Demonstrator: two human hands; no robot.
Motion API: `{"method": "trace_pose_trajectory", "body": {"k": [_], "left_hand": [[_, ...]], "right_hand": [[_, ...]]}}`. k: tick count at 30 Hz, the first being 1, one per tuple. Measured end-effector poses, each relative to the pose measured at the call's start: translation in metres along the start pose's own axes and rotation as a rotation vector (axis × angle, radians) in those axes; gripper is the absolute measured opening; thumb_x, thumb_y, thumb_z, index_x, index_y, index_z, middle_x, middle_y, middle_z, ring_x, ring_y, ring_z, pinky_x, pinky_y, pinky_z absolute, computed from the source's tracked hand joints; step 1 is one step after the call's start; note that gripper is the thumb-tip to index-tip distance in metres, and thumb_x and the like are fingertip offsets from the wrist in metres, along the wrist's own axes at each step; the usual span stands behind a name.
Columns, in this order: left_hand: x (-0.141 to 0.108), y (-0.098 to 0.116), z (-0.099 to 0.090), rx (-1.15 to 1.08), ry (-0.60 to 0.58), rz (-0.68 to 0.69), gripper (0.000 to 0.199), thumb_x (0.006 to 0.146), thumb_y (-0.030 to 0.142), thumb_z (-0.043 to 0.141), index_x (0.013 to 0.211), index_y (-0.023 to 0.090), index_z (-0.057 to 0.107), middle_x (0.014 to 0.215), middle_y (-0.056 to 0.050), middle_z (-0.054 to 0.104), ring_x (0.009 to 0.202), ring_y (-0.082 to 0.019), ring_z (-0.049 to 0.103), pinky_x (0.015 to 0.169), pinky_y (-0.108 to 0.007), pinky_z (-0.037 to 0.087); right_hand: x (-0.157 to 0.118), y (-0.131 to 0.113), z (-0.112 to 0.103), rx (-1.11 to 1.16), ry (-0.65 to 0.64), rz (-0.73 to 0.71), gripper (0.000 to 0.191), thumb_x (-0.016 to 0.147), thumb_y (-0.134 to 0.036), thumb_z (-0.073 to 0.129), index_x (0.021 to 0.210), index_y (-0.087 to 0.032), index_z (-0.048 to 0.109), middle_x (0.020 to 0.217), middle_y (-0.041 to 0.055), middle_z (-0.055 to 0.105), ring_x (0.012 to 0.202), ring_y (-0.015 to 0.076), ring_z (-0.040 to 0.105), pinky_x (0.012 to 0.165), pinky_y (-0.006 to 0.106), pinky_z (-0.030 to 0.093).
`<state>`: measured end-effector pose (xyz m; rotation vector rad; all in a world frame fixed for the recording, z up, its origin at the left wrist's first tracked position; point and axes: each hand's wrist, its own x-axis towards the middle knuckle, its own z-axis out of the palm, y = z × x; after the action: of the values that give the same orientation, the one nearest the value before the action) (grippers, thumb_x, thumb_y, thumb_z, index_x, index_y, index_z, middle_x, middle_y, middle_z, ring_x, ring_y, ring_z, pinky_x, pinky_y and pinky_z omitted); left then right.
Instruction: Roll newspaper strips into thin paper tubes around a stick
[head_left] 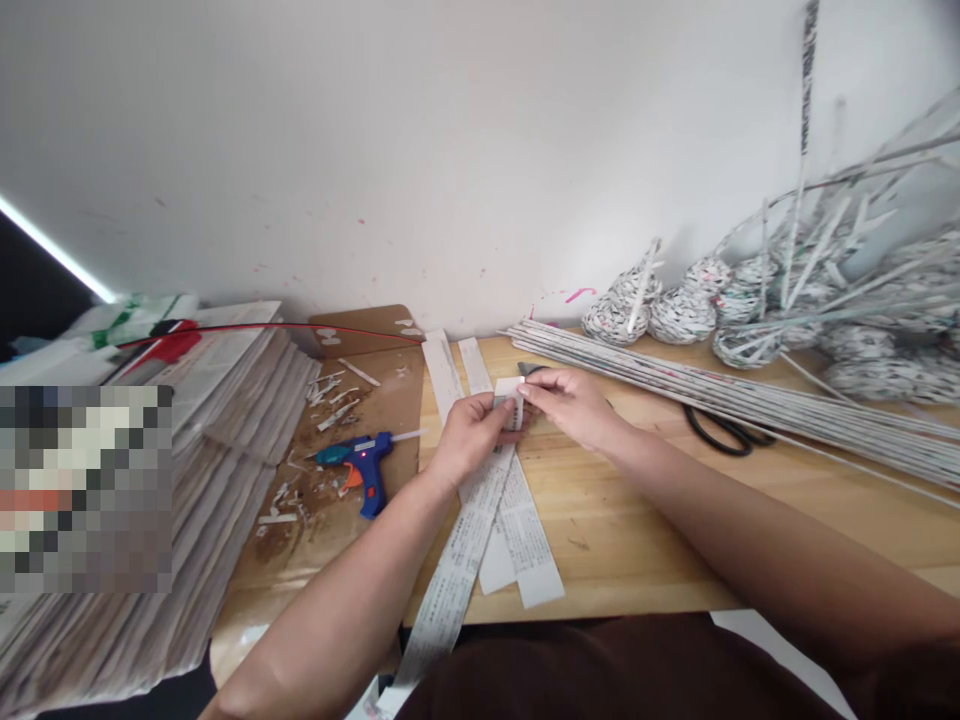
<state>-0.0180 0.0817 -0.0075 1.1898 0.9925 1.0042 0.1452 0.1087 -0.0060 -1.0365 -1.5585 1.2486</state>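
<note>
My left hand pinches the upper end of a printed newspaper strip, which runs down past the table's front edge. At the strip's top end, the thumb and fingertips of my right hand are closed on its right corner. Beneath my hands, more newspaper strips lie crosswise on the wooden table, and two pale ends stick out beyond them. A dark pointed tip shows just behind my right fingers; black scissor handles lie farther right, under a bundle of rolled paper sticks.
A blue glue gun rests on a stained brown board among paper scraps. Tall newspaper stacks stand left. The bundle of paper sticks crosses the right side. Several woven paper forms with upright sticks line the wall.
</note>
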Motion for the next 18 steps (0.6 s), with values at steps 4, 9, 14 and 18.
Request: {"method": "trace_pose_trajectory", "body": {"k": [4, 9, 14, 18], "left_hand": [[-0.001, 0.0023, 0.0007, -0.009, 0.023, -0.006, 0.043, 0.075, 0.053, 0.067, 0.084, 0.012, 0.069, 0.079, -0.008, 0.069, 0.076, -0.02, 0.066, 0.073, -0.037, 0.058], [-0.0025, 0.003, 0.0026, 0.025, 0.054, 0.017, 0.041, 0.075, 0.052, 0.067, 0.08, 0.012, 0.067, 0.074, -0.006, 0.066, 0.072, -0.019, 0.065, 0.072, -0.037, 0.058], [-0.0038, 0.0025, 0.0029, 0.091, 0.035, 0.042, 0.034, 0.076, 0.046, 0.067, 0.082, 0.012, 0.066, 0.076, -0.006, 0.067, 0.073, -0.018, 0.065, 0.071, -0.035, 0.057], [-0.0046, 0.0031, 0.0015, 0.147, 0.013, 0.036, 0.028, 0.077, 0.038, 0.066, 0.087, 0.012, 0.067, 0.078, -0.006, 0.068, 0.075, -0.019, 0.066, 0.071, -0.033, 0.055]], "right_hand": [[-0.0003, -0.0003, 0.0009, 0.069, 0.02, 0.012, 0.027, 0.076, -0.043, 0.068, 0.074, -0.016, 0.069, 0.067, 0.0004, 0.063, 0.062, 0.0132, 0.054, 0.062, 0.028, 0.042], [-0.0013, -0.0016, 0.0036, 0.118, 0.089, 0.048, 0.026, 0.071, -0.042, 0.072, 0.075, -0.016, 0.07, 0.063, -0.0009, 0.06, 0.058, 0.0116, 0.05, 0.055, 0.026, 0.037], [-0.0017, -0.0049, 0.0078, 0.236, 0.101, 0.113, 0.026, 0.067, -0.04, 0.076, 0.071, -0.016, 0.069, 0.055, -0.003, 0.055, 0.05, 0.0095, 0.046, 0.047, 0.025, 0.032], [-0.0015, -0.0068, 0.0097, 0.298, 0.121, 0.139, 0.027, 0.063, -0.039, 0.079, 0.069, -0.016, 0.068, 0.055, -0.0029, 0.057, 0.047, 0.0088, 0.046, 0.045, 0.024, 0.031]]}}
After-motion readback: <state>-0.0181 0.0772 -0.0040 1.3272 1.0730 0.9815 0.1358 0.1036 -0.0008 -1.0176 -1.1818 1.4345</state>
